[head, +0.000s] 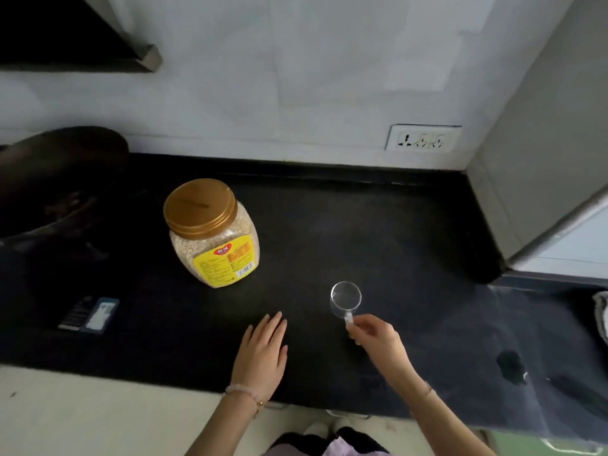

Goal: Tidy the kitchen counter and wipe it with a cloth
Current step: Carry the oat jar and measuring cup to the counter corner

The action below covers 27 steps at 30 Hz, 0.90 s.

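A clear glass cup (345,299) stands upright on the black counter (378,232), near its front. My right hand (375,334) pinches the cup's small handle from the near side. My left hand (263,350) lies flat on the counter with fingers spread, to the left of the cup, and holds nothing. A plastic jar (214,235) of grains with a gold lid and a yellow label stands further back and to the left. No cloth is clearly visible on the counter; a pale folded fabric (601,315) shows at the right edge.
A dark wok (56,179) sits at the far left. A small dark packet (90,314) lies flat near the front left. A grey fridge side (539,153) bounds the counter on the right. A wall socket (424,138) is behind. Wet patches (511,363) mark the right part.
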Tool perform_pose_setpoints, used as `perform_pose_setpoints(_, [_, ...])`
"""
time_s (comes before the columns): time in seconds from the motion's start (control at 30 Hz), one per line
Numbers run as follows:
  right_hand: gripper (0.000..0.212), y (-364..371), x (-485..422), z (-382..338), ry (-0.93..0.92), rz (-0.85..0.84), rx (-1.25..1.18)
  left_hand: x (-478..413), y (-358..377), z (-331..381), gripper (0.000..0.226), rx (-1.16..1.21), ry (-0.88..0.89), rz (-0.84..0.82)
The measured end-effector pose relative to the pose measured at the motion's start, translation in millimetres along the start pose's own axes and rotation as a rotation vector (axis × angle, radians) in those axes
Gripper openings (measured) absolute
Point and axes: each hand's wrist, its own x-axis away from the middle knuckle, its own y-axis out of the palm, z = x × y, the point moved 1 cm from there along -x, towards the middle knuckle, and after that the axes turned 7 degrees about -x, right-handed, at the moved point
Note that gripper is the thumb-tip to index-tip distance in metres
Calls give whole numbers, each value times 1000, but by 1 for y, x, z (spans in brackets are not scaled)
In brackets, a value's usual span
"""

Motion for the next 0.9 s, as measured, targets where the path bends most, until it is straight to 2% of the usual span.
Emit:
perform_pose_setpoints(0.2, [14,1,-10,-3,92,-104,-170,-1,-7,7,44,121,-66,-61])
perform_pose_setpoints(0.27, [14,0,-11,-4,117,-133,-200,-5,-17,3,43,263,-89,-33])
perform_pose_setpoints(0.33, [14,0,-12,-7,128,-154,-228,-10,-34,-8,37,455,-167,78])
perform_pose_setpoints(0.4, [15,-1,-12,-10,122,-154,-256,-15,-53,-25,27,566,-326,279])
perform_pose_setpoints(0.47, [16,-4,-12,-14,108,-133,-277,-19,-71,-47,23,673,-570,477])
perform_pose_setpoints(0.5, [16,-6,-11,-17,99,-124,-288,-22,-79,-58,29,747,-693,541])
perform_pose_setpoints(0.57, [16,-10,-10,-23,76,-118,-302,-31,-91,-80,55,897,-844,564])
perform_pose_setpoints(0.67, [15,-15,-8,-30,46,-118,-313,-44,-102,-103,97,1022,-822,452])
perform_pose_setpoints(0.73, [15,-17,-8,-33,30,-112,-314,-57,-107,-112,111,1016,-756,368])
perform_pose_setpoints(0.8, [16,-18,-7,-34,18,-106,-300,-69,-114,-118,116,1024,-643,337])
perform_pose_setpoints(0.9, [16,-19,-6,-35,11,-99,-295,-80,-121,-122,105,1054,-470,281])
